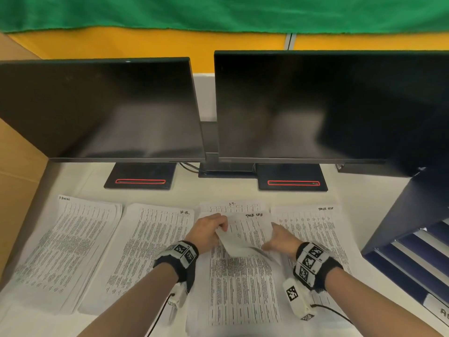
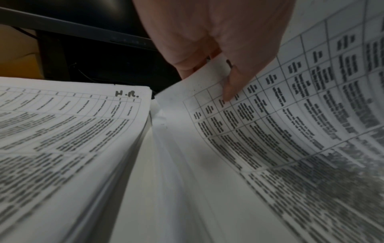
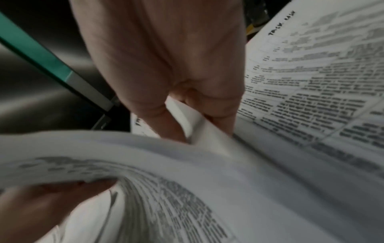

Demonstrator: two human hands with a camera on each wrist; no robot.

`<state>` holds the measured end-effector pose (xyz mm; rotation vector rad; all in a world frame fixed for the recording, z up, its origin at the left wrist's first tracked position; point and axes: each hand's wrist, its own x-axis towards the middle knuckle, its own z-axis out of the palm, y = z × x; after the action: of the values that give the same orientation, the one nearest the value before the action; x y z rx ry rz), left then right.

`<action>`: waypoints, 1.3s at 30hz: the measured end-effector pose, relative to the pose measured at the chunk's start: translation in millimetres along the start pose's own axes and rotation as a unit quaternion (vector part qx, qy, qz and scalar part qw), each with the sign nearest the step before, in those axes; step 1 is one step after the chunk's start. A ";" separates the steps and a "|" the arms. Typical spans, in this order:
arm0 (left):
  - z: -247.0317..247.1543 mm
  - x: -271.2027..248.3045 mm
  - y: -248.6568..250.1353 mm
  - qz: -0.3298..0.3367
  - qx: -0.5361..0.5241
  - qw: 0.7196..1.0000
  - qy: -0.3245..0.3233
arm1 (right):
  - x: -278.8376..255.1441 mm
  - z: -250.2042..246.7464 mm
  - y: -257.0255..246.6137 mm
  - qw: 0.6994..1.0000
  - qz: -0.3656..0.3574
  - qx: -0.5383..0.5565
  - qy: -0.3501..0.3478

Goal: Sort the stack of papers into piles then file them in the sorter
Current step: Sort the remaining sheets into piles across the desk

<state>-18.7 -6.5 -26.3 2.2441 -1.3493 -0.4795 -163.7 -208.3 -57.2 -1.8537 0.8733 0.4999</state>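
The left hand (image 1: pixel 209 231) pinched the top left corner of a sheet (image 1: pixel 245 235), thumb on the printed face and fingers (image 2: pixel 230 85) curled behind. The right hand (image 1: pixel 279 239) gripped the same sheet at its right edge, fingers folded around the paper. The sheet, headed "Task List", curved upward between the two hands, lifted off the stack (image 1: pixel 240 285) that lay directly beneath them on the desk (image 1: pixel 184 190).

Four groups of paper lay in a row on the desk. From the left: a pile (image 1: pixel 65 251) with a heading too small to read, an "H.R." pile (image 1: pixel 150 249), the stack under the hands with a sheet headed "I.T." (image 1: pixel 233 207) showing at its far end, and a "Task List" pile (image 1: pixel 315 229) just to the right. Two dark monitors (image 1: pixel 102 110) stood behind the papers. The sorter (image 1: pixel 413 244), dark blue with slanted shelves, sat at the right edge of the desk; at least three shelves showed, and the rest ran out of view.

Likely risks: the sheet was already bent sharply, so a tighter grip or opposing pulls could crease or tear it. A second sheet might cling underneath and land in the wrong pile. The piles lay close together, their edges nearly touching, so a wrist dragging across could shuffle them together.
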 end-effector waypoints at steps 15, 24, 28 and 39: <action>6.3 11.5 2.0 0.015 0.048 0.999 -0.006 | -35.7 -119.4 38.7 0.951 0.198 -0.094 0.218; 5.3 12.4 4.2 0.015 0.065 0.998 -0.005 | -17.0 -135.5 41.5 0.935 0.194 -0.134 0.264; 3.9 11.8 0.3 -0.001 0.060 0.998 -0.010 | -27.3 -128.2 7.3 0.961 0.148 -0.119 0.200; -3.1 13.4 2.4 -0.025 0.038 0.998 -0.047 | -49.0 -149.9 -18.6 0.972 0.083 -0.022 0.217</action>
<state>-12.7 -18.7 -23.1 2.3481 -1.3815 -0.5659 -187.9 -321.9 51.1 -1.9744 1.3250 0.2133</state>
